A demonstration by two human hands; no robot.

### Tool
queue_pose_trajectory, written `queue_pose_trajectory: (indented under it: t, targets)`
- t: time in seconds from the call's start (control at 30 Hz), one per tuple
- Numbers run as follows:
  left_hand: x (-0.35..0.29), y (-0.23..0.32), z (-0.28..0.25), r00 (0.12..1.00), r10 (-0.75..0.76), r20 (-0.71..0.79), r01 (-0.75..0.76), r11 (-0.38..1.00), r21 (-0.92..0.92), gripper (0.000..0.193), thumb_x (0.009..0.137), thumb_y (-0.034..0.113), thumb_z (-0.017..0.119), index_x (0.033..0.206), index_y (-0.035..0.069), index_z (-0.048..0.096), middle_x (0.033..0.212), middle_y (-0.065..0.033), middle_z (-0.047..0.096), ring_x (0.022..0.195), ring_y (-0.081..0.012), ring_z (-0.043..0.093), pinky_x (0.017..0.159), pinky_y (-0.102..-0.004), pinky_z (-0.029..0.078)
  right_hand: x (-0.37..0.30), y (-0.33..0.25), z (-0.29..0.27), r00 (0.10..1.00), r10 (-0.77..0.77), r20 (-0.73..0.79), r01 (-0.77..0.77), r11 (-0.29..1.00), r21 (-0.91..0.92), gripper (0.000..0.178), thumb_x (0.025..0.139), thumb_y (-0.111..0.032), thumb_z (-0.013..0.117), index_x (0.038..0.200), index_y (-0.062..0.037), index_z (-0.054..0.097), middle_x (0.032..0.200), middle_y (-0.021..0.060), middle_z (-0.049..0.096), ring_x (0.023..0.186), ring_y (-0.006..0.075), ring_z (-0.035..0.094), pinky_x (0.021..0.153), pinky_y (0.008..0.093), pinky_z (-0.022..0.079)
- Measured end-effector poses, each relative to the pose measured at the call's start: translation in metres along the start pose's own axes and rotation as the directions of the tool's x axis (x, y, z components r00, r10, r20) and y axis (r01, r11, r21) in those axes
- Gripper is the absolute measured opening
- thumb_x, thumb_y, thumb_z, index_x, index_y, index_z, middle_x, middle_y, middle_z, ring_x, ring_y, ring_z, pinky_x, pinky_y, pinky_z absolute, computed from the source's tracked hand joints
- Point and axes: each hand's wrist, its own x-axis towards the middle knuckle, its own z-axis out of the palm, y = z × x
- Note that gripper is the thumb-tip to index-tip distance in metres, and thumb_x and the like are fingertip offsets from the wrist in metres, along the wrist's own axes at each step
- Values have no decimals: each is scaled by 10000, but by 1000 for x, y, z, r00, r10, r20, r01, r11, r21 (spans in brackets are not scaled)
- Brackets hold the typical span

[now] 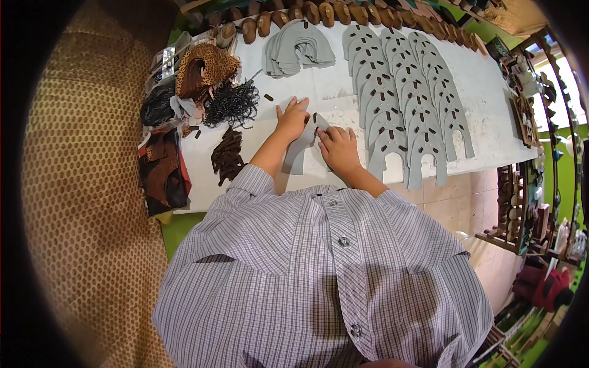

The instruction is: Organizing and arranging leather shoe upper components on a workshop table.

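A grey U-shaped shoe-upper piece lies flat on the white table in front of me, partly covered by my hands. A small dark brown strip sits near the top of its curve. My left hand rests on the left side of the piece, fingers stretched and thumb apart. On the right side my right hand lies with its fingers spread, the fingertips beside another dark strip partly hidden under them. A loose dark strip is beyond my left hand. To the left is a heap of dark brown strips.
Overlapping rows of grey uppers with dark strips fill the right side. A stack of grey uppers lies at the back, before a row of brown shoe lasts. Leopard-print material and black cord are piled left.
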Motion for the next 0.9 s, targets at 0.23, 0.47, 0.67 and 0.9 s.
queue_pose_trajectory:
  t: [0.23,0.47,0.67,0.9]
  targets:
    - [3,-5,3,996,43,-80,-47,998,-47,102,758,120,561,717,121,655,1394,3,358,1332,-249,222,1024,-622,114,1,1,1,1000,6,-8,-6,1000,-11,355,814,-265,546,1150,-149,555,1048,26,507,1065,195,462,922,548,329]
    - [5,-8,-3,999,16,-31,-18,996,-83,166,816,210,534,863,127,670,1378,-24,386,1320,-257,256,1048,-573,123,1,1,1,1000,9,-20,-10,999,-33,351,810,-263,554,1141,-149,566,1049,18,517,1055,185,475,930,526,332]
    - [19,-10,-7,991,-112,77,129,954,-272,639,808,528,513,1269,87,478,1311,-87,469,1342,-331,179,1042,-553,103,4,2,5,996,70,-53,-68,996,49,283,798,-255,576,1059,-153,607,1002,7,555,1015,178,510,928,493,335]
    - [4,3,-8,991,-95,90,103,991,-81,924,643,533,669,1346,31,339,1357,-111,410,1350,-348,138,1042,-565,102,27,10,8,1000,-18,17,18,1000,-16,155,820,-220,537,919,-153,636,830,-4,571,856,189,544,894,472,355]
